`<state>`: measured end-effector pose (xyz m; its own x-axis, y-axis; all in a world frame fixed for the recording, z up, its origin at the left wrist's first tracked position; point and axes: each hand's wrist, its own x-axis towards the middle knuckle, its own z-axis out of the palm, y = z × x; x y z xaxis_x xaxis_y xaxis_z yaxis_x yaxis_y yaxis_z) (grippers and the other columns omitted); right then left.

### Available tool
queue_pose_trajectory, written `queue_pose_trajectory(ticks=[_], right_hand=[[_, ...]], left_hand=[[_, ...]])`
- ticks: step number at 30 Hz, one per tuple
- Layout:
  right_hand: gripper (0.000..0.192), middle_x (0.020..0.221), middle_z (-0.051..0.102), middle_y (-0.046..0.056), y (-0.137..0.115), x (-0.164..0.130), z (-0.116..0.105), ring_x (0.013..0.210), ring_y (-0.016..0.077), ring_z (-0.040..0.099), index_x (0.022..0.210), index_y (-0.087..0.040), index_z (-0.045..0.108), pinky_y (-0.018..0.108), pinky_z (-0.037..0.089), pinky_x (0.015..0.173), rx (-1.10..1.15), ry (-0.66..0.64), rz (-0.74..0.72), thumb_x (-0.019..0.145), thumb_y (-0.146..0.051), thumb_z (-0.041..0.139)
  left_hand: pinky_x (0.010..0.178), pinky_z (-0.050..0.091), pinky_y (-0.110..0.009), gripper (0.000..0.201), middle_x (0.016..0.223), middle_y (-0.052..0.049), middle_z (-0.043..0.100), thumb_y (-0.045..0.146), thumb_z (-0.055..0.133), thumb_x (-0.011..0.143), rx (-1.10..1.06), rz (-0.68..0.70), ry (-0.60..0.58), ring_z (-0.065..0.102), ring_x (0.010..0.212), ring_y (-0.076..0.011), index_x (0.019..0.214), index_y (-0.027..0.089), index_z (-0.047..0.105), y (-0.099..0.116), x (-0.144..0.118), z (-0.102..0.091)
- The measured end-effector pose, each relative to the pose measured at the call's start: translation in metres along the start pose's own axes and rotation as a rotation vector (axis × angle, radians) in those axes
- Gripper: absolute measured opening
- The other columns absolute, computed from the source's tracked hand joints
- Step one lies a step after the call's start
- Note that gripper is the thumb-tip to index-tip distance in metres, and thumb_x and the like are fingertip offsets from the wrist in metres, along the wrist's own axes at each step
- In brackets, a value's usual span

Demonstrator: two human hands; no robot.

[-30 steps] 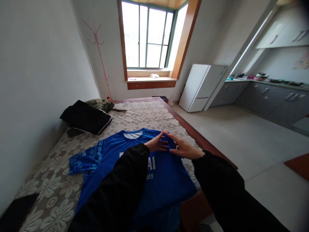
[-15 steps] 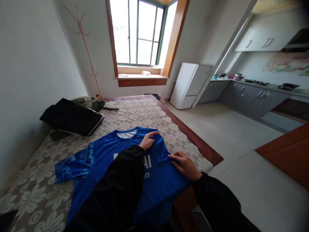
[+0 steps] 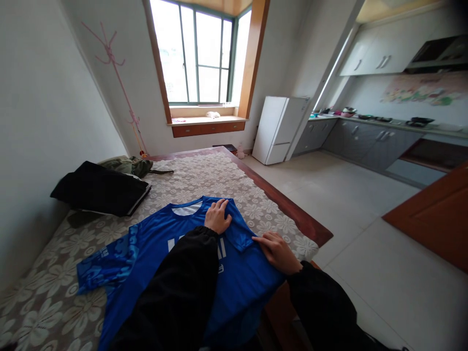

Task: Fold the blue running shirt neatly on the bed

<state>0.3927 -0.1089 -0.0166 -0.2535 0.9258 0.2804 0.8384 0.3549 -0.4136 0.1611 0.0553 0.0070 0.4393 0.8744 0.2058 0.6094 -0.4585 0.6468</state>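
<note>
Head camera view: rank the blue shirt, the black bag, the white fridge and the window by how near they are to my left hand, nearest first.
1. Blue shirt: under the left hand, touching it.
2. Black bag: on the bed, off to the left by the wall.
3. White fridge: across the floor, ahead on the right.
4. Window: in the far wall, ahead.

- One camera only, worn on the person's head, tipped forward and down over the bed [image 3: 204, 180]
- Close above both sleeves, facing the far window [image 3: 197, 53]
</note>
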Motion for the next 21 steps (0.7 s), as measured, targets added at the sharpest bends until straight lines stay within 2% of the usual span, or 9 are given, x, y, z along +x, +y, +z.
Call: queue_pose_trajectory(ticks=[2, 6, 10, 15, 16, 18, 19, 21], right_hand=[[0.038, 0.094, 0.069, 0.007, -0.002, 0.000, -0.001, 0.095, 0.0274, 0.062, 0.125, -0.031, 0.071, 0.048, 0.049, 0.093, -0.017, 0.003, -0.001, 0.100, -0.022, 0.044], [0.041, 0.090, 0.068, 0.007, -0.004, 0.000, 0.000, 0.092, 0.0266, 0.062, 0.124, -0.033, 0.073, 0.046, 0.048, 0.092, -0.014, 0.003, -0.006, 0.098, -0.019, 0.045], [0.038, 0.085, 0.067, 0.006, -0.002, 0.004, -0.005, 0.088, 0.0246, 0.063, 0.119, -0.032, 0.076, 0.043, 0.048, 0.091, 0.047, -0.025, 0.045, 0.097, -0.023, 0.047], [0.030, 0.080, 0.069, 0.004, 0.003, 0.028, -0.038, 0.075, 0.0201, 0.065, 0.110, -0.028, 0.081, 0.032, 0.050, 0.076, 0.178, -0.292, -0.006, 0.096, -0.036, 0.055], [0.029, 0.080, 0.070, 0.004, 0.003, 0.037, -0.044, 0.073, 0.0191, 0.065, 0.103, -0.027, 0.082, 0.031, 0.050, 0.074, 0.190, -0.318, -0.019, 0.096, -0.038, 0.056], [0.028, 0.083, 0.071, 0.005, 0.004, 0.062, -0.050, 0.073, 0.0188, 0.065, 0.093, -0.024, 0.082, 0.030, 0.051, 0.075, 0.189, -0.279, -0.031, 0.096, -0.036, 0.056], [0.028, 0.087, 0.072, 0.005, 0.004, 0.076, -0.048, 0.076, 0.0195, 0.066, 0.093, -0.023, 0.081, 0.031, 0.052, 0.078, 0.181, -0.230, -0.032, 0.096, -0.034, 0.055], [0.029, 0.102, 0.074, 0.007, 0.007, 0.107, -0.036, 0.090, 0.0220, 0.069, 0.106, -0.023, 0.078, 0.035, 0.053, 0.088, 0.159, -0.141, -0.033, 0.097, -0.029, 0.052]], left_hand=[[0.115, 0.036, -0.049, 0.061, 0.153, -0.012, 0.050, 0.022, 0.059, 0.084, 0.063, 0.014, 0.002, 0.046, 0.135, -0.0345, 0.145, 0.020, 0.054, 0.000, -0.001, 0.000], [0.109, 0.041, -0.045, 0.054, 0.146, -0.010, 0.057, 0.016, 0.056, 0.084, 0.137, 0.047, -0.013, 0.052, 0.125, -0.0305, 0.138, 0.022, 0.060, 0.001, -0.002, -0.003], [0.112, 0.037, -0.048, 0.043, 0.144, -0.008, 0.058, 0.016, 0.054, 0.088, 0.175, 0.093, 0.007, 0.047, 0.131, -0.0310, 0.128, 0.025, 0.066, 0.009, -0.004, -0.010], [0.113, 0.037, -0.047, 0.031, 0.133, -0.009, 0.065, 0.032, 0.058, 0.092, 0.179, 0.230, -0.088, 0.054, 0.126, -0.0300, 0.119, 0.026, 0.070, 0.023, -0.014, -0.009], [0.113, 0.037, -0.047, 0.034, 0.135, -0.010, 0.064, 0.038, 0.062, 0.090, 0.173, 0.236, -0.109, 0.053, 0.128, -0.0308, 0.122, 0.026, 0.069, 0.024, -0.016, -0.007], [0.118, 0.032, -0.050, 0.052, 0.146, -0.012, 0.057, 0.051, 0.065, 0.087, 0.148, 0.239, -0.148, 0.046, 0.138, -0.0342, 0.133, 0.025, 0.063, 0.025, -0.021, 0.001], [0.121, 0.027, -0.052, 0.062, 0.152, -0.013, 0.052, 0.056, 0.065, 0.086, 0.134, 0.231, -0.170, 0.040, 0.144, -0.0358, 0.139, 0.024, 0.058, 0.025, -0.023, 0.005], [0.124, 0.016, -0.056, 0.078, 0.161, -0.015, 0.041, 0.064, 0.063, 0.085, 0.119, 0.198, -0.215, 0.028, 0.151, -0.0382, 0.150, 0.023, 0.048, 0.023, -0.027, 0.012]])
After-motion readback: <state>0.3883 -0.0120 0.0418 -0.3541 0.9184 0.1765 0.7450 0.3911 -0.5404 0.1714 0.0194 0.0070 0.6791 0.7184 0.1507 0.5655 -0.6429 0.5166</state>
